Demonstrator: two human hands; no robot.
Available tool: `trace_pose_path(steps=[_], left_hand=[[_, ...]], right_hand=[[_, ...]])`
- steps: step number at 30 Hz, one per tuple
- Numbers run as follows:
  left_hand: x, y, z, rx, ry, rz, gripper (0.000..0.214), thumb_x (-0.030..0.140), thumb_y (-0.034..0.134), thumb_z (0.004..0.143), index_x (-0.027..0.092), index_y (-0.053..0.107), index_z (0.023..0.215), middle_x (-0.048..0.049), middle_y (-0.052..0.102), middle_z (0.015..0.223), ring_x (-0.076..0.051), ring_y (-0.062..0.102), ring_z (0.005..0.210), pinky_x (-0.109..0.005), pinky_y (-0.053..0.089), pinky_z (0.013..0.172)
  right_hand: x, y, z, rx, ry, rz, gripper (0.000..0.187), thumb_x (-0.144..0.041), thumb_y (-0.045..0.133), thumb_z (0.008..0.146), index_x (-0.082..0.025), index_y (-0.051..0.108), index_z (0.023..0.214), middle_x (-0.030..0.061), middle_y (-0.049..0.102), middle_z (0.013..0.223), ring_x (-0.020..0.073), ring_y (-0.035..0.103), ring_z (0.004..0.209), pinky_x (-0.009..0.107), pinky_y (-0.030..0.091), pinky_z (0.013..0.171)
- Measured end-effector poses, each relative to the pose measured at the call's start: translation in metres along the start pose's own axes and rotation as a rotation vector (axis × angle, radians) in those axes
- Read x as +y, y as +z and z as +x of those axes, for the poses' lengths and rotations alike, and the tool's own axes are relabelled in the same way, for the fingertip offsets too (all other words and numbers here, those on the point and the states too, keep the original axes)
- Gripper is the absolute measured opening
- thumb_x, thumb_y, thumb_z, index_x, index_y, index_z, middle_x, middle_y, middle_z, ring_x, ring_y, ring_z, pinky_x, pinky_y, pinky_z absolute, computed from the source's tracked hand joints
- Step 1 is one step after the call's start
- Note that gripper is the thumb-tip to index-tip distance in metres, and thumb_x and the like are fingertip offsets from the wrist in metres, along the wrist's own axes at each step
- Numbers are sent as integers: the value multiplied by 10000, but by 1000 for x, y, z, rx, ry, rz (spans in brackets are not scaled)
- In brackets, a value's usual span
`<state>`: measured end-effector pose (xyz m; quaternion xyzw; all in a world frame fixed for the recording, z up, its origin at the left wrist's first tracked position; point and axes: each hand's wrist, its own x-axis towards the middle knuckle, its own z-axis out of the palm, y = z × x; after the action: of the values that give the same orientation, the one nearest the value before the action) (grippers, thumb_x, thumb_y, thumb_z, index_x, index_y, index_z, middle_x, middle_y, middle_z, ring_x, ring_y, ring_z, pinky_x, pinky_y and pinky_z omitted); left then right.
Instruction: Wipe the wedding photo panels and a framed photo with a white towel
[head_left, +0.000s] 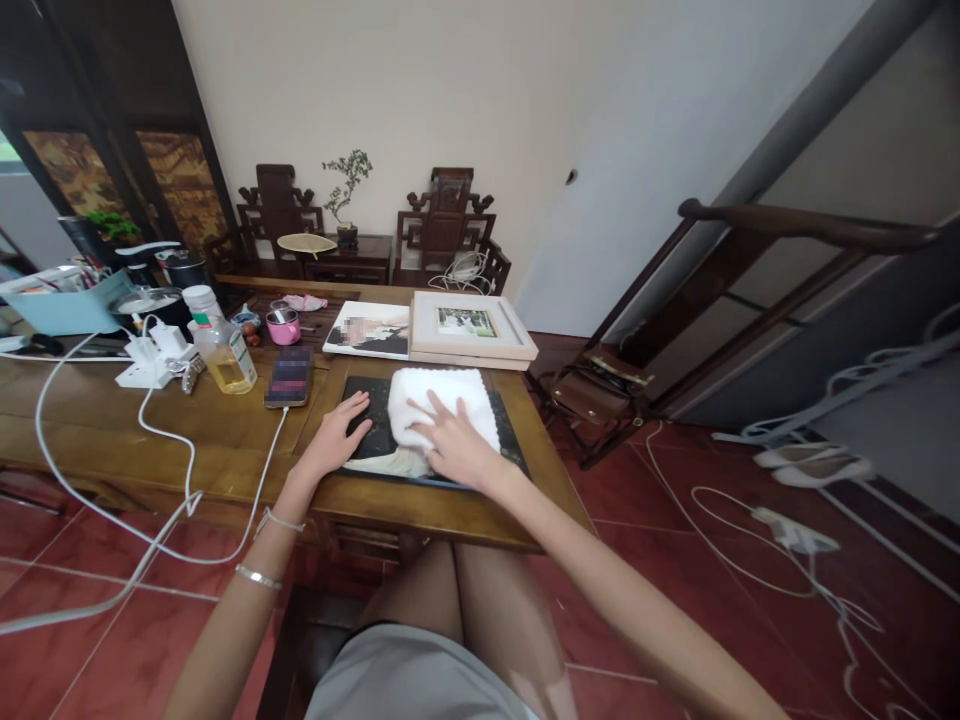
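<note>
A dark, flat panel (514, 435) lies near the front edge of the wooden table. It looks like a photo print, with a pale, dress-like shape (390, 462) low on it. Spread over its middle is a white cloth (472, 395) with a scalloped edge. My right hand (454, 440) rests flat on this cloth, fingers apart and pressing down without wrapping round it. At the panel's left side, my left hand (341, 430) lies with its fingers spread on the dark surface. The cloth and my right hand hide the panel's centre.
Behind the panel lie a framed picture (517, 345) and a photo print (352, 328). Leftward are a charging phone (289, 377), a bottle of yellow liquid (229, 360), a pink cup (283, 325) and white plug adapters (154, 355). White cables (191, 440) hang over the table's front edge.
</note>
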<state>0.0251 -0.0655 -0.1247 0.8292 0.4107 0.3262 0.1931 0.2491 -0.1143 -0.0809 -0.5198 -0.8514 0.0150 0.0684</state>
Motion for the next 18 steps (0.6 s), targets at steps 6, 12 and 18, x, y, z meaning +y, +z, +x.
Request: trace_pose_path(steps=[6, 12, 18], left_hand=[[2, 0, 0, 1, -15, -1, 453, 380, 456, 885, 132, 543, 1254, -120, 479, 1380, -227, 401, 1314, -410, 295, 1117], [1, 0, 0, -9, -9, 6, 452, 386, 450, 887, 141, 539, 1257, -112, 480, 1381, -221, 399, 1316, -416, 292, 1118], [1, 0, -1, -8, -5, 8, 450, 397, 442, 890, 169, 531, 1268, -95, 474, 1388, -218, 395, 1319, -424, 292, 1117]], right_hand=[[-42, -7, -82, -33, -193, 89, 389, -92, 485, 709, -219, 653, 1036, 21, 268, 1508, 321, 60, 1406, 659, 89, 1068], [-3, -7, -77, -14, -117, 124, 371, -80, 425, 759, -207, 632, 1040, 25, 309, 1490, 266, 115, 1407, 613, 124, 1088], [34, 4, -6, 53, 98, -4, 372, -251, 403, 890, -203, 551, 1228, 84, 329, 1480, 351, 155, 1382, 691, 186, 1001]])
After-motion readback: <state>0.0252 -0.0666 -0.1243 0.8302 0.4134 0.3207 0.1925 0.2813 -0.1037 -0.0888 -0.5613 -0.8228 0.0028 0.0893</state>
